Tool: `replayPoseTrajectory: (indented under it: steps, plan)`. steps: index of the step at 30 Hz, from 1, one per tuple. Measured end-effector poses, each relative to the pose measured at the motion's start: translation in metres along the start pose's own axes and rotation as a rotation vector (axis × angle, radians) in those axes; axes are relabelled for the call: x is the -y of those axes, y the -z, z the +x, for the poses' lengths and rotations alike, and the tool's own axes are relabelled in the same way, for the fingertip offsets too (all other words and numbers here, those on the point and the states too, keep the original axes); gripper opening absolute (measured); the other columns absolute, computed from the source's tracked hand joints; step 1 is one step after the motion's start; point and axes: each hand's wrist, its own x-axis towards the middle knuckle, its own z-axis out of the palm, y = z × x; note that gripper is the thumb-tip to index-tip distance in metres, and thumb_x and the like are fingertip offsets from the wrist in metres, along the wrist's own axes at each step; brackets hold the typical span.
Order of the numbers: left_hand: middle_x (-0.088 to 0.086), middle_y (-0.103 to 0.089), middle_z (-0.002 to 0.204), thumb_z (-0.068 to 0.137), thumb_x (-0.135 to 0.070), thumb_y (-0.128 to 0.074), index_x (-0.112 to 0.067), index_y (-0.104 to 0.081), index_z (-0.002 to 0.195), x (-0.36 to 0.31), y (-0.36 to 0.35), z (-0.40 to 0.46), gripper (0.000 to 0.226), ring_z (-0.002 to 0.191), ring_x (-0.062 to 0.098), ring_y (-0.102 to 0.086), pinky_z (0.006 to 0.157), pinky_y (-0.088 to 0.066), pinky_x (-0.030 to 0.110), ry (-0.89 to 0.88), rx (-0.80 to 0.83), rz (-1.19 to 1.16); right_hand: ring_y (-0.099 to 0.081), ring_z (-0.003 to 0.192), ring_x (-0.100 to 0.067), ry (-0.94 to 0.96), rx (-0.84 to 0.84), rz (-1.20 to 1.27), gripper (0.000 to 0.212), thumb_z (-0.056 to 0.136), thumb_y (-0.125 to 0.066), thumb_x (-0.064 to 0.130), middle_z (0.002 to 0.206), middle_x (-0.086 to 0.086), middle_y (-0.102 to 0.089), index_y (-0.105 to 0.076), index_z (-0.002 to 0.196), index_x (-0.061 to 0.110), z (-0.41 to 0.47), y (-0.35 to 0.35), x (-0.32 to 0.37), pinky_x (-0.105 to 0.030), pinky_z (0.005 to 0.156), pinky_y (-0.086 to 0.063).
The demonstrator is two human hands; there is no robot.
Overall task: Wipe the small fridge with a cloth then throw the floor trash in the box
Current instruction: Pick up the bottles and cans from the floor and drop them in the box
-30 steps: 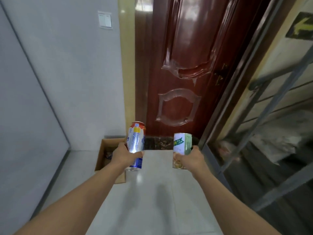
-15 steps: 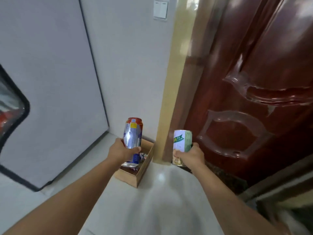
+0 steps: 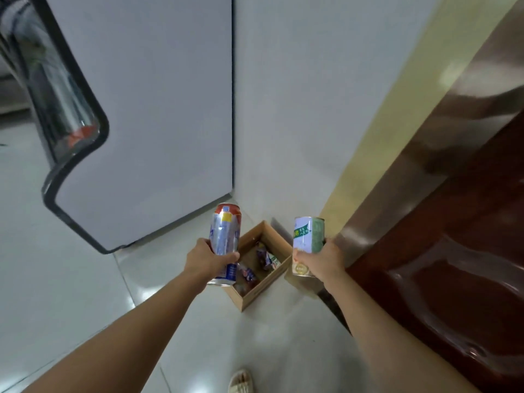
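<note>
Above the open cardboard box (image 3: pixel 266 282), the left hand (image 3: pixel 205 260) grasps a silver can (image 3: pixel 224 236) and the right hand (image 3: pixel 317 262) a green-white can (image 3: pixel 307 236), seemingly ready to drop in.

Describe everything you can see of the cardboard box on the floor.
The cardboard box is small, brown and open-topped, plain corrugated card by its look. It sits on the pale tiled floor in the corner, between the white fridge and the door frame, turned at an angle to the wall. Crumpled wrappers lie inside. The left hand with its can overlaps its near-left corner in view; neither hand visibly touches it.
</note>
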Motion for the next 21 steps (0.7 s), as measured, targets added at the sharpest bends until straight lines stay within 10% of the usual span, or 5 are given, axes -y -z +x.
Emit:
replayPoseTrajectory:
  steps: [9,21]
  plan:
    - [0.004,-0.058,0.106,0.07,-0.041,-0.078,-0.014,-0.043,0.12,-0.039,-0.023,0.069,0.066,0.091,0.02,-0.061,0.069,-0.054,0.029,0.112,-0.051,-0.079,-0.059,0.082,-0.019,0.041,0.171,-0.084,0.062,0.065,-0.079,0.03,0.1,-0.003,-0.06,-0.047,0.114,0.011,0.105,-0.029,0.033,-0.028,0.062,-0.05]
    - [0.01,-0.059,0.109,0.072,-0.036,-0.077,-0.011,-0.044,0.115,-0.047,-0.099,0.132,0.06,0.097,0.026,-0.063,0.076,-0.057,0.036,0.432,-0.191,-0.285,-0.062,0.098,-0.028,0.109,0.474,-0.281,0.065,0.066,-0.08,0.029,0.113,-0.01,-0.061,-0.046,0.117,0.007,0.232,-0.083,0.032,-0.041,0.084,-0.054]
